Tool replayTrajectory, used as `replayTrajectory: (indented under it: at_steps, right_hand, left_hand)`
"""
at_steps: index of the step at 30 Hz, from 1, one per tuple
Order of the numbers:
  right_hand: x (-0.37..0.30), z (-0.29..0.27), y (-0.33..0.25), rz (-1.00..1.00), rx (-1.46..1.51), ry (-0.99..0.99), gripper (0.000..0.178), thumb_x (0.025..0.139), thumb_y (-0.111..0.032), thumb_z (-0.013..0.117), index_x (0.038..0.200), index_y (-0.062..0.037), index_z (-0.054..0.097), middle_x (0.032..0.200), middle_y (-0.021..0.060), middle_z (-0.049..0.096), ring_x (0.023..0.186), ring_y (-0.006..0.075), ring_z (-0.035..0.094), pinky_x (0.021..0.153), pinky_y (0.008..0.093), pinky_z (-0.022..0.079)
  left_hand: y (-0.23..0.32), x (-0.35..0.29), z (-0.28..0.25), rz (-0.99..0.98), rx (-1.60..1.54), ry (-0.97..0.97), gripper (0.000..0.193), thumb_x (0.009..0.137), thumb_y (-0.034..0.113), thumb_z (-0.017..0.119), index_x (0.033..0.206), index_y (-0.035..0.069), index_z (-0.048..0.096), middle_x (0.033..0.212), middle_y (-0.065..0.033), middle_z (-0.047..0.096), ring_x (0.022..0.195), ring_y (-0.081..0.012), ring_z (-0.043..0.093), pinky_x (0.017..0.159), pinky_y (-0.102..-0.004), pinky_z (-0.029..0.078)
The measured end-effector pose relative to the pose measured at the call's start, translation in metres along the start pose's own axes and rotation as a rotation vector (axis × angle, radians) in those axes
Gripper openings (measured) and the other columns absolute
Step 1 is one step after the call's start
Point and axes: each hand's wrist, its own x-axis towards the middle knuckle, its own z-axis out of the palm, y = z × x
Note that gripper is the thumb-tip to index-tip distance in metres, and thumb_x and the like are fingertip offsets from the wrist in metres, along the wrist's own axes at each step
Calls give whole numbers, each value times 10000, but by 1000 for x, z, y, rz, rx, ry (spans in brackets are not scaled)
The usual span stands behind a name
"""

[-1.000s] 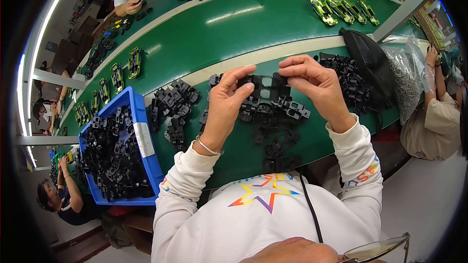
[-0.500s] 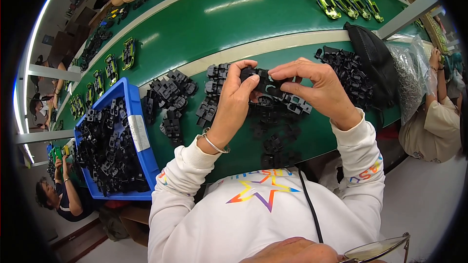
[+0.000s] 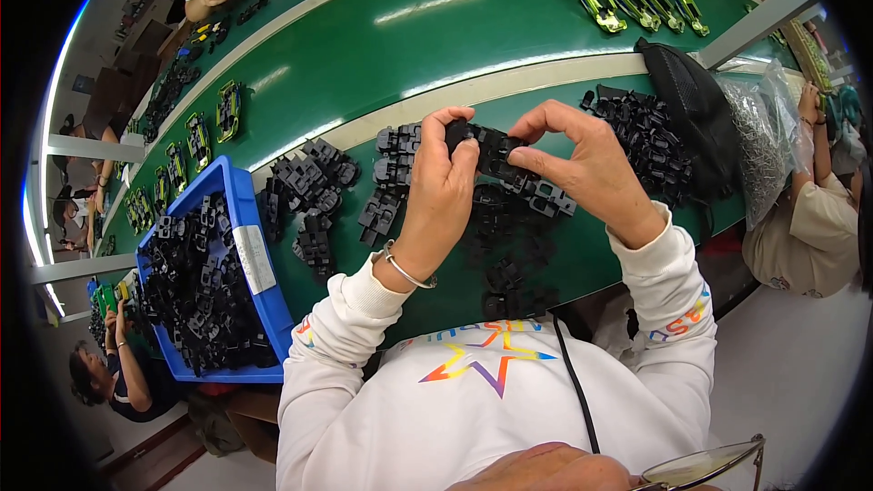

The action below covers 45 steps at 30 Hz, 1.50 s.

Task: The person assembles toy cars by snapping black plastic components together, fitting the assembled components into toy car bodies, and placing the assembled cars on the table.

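Note:
A black moulded plastic part (image 3: pixel 492 149) is held up above the bench between my two hands. My left hand (image 3: pixel 436 195) closes around its left end, thumb pressed on top. At the other end, my right hand (image 3: pixel 596 164) pinches the part with thumb and index finger; the exact contact is partly hidden. Beneath and just beyond my hands lie more black and dark grey plastic parts (image 3: pixel 551 198), some in a row. Another group of grey-black parts (image 3: pixel 393 168) sits directly left of my left hand. Loose black pieces (image 3: pixel 509 284) lie near the bench's front edge.
A blue bin (image 3: pixel 265 309) full of black parts stands at left, beside a pile of grey-black parts (image 3: pixel 314 173). Small black pieces (image 3: pixel 646 136), a black bag (image 3: pixel 684 109) and a clear bag of screws (image 3: pixel 759 150) lie right. Yellow-green car-shaped shells (image 3: pixel 596 2) rest on the green belt (image 3: pixel 400 55).
My right thumb and index finger have drawn round to the part's right end, and the part has turned slightly. The whole view has shifted a little. A co-worker's hands across the belt have moved.

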Motion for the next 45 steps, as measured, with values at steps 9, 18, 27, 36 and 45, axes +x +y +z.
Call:
replayTrajectory:
  at_steps: [9,18,27,36,45]
  right_hand:
    - [-1,15,21,159,194,-26,272,848,-94,761,1046,-2,598,988,27,630,897,114,609,860,275,496]
    - [-17,18,12,317,664,26,340,873,-56,728,1176,10,591,1077,46,643,924,81,612,843,238,501]
    - [-14,36,29,458,667,44,275,864,-49,717,1114,-7,612,998,9,642,877,72,596,798,226,490]
    - [0,15,46,400,448,1,190,920,-176,701,998,-7,662,904,-13,655,804,44,583,719,222,478]
    - [-26,-49,62,160,-431,193,298,827,-189,742,1078,-40,680,993,99,671,864,257,649,773,368,508]
  left_hand:
    - [6,3,0,-181,-190,-36,285,977,107,501,1257,50,508,914,0,541,730,-45,497,642,-196,436]
    - [14,5,6,-96,-145,-21,279,975,87,499,1250,46,515,916,-2,531,729,-51,495,638,-204,439]
    - [-5,8,3,-47,-12,-7,286,959,81,502,1241,34,522,939,-13,529,762,-62,480,669,-214,431]
    - [-7,32,4,-100,133,-128,315,941,150,517,1192,-39,517,1101,-222,609,1023,-322,598,927,-364,449]
    - [-53,87,7,178,835,-80,393,913,268,559,1197,-2,595,1105,-199,642,1079,-377,570,938,-441,434]
